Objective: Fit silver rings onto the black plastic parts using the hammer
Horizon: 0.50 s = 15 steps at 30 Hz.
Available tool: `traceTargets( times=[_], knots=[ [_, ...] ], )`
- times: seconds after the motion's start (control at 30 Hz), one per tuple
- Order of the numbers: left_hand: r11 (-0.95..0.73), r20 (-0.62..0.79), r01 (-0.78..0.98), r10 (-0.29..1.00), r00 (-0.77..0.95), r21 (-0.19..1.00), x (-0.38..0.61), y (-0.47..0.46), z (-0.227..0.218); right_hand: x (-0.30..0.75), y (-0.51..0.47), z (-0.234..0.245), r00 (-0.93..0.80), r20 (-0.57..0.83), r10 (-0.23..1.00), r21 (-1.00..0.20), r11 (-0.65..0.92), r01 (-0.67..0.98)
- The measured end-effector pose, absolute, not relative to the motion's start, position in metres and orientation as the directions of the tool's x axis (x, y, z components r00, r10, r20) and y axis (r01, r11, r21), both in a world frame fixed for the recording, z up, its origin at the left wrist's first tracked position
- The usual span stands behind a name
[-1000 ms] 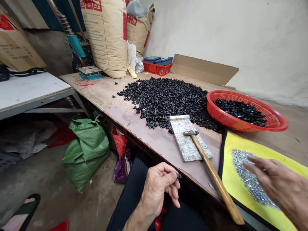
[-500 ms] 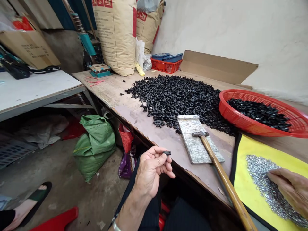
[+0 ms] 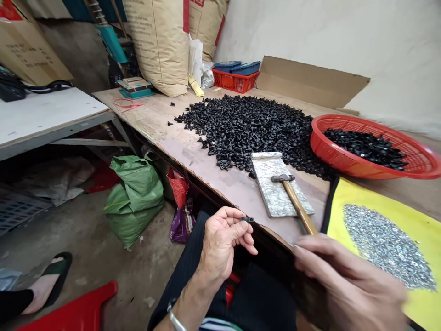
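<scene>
My left hand point(image 3: 222, 236) pinches a small black plastic part point(image 3: 247, 219) between thumb and fingertips, just off the table's front edge. My right hand point(image 3: 347, 280), blurred by motion, has its thumb and fingers drawn together; whatever they may hold is too small to make out. It passes over the lower handle of a hammer point(image 3: 299, 207), whose head rests on a worn, whitish metal plate point(image 3: 272, 184). Beside that hand, a heap of small shiny metal washers point(image 3: 389, 243) lies on a yellow cloth point(image 3: 347, 191) with a black border.
A large pile of black plastic parts point(image 3: 255, 128) covers the table's middle. More fill a red basket point(image 3: 324, 151) at right. Behind stand a paper sack point(image 3: 158, 50) and a red crate point(image 3: 237, 82). A green sack point(image 3: 134, 202) and someone's sandalled foot point(image 3: 51, 280) are on the floor.
My right hand has left the washers and swung leftwards over the hammer handle, towards my left hand. The left keeps its hold on the black part. The view has tilted down slightly.
</scene>
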<state>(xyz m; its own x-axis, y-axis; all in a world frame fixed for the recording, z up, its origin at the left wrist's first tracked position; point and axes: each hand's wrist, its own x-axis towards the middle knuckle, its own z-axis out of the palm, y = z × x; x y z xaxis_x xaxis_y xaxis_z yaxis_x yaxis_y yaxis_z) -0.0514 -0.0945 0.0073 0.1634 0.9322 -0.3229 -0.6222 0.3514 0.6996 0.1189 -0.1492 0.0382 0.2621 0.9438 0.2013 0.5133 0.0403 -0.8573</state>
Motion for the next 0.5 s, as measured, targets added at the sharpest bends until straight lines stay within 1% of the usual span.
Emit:
traceTargets(
  times=[0.1, 0.2, 0.33, 0.5],
  knots=[
    [0.350, -0.317, -0.600, 0.934, 0.164, 0.720, -0.053, -0.098, 0.007, 0.076, -0.132, 0.027, 0.140, 0.124, 0.982, -0.926, 0.064, 0.372],
    [0.320, -0.300, -0.570, 0.945, 0.133, 0.756, -0.057, -0.101, 0.003, 0.063, -0.116, 0.014, 0.097, 0.117, 0.988, -0.956, 0.085, 0.281],
    [0.291, -0.276, -0.526, 0.955, 0.109, 0.799, -0.060, -0.101, -0.002, 0.064, -0.110, 0.005, 0.105, 0.074, 0.992, -0.969, 0.047, 0.241],
    [0.282, -0.269, -0.488, 0.958, 0.098, 0.826, -0.058, -0.101, -0.006, 0.066, -0.109, 0.004, 0.122, 0.010, 0.993, -0.989, -0.008, 0.145]
  ],
)
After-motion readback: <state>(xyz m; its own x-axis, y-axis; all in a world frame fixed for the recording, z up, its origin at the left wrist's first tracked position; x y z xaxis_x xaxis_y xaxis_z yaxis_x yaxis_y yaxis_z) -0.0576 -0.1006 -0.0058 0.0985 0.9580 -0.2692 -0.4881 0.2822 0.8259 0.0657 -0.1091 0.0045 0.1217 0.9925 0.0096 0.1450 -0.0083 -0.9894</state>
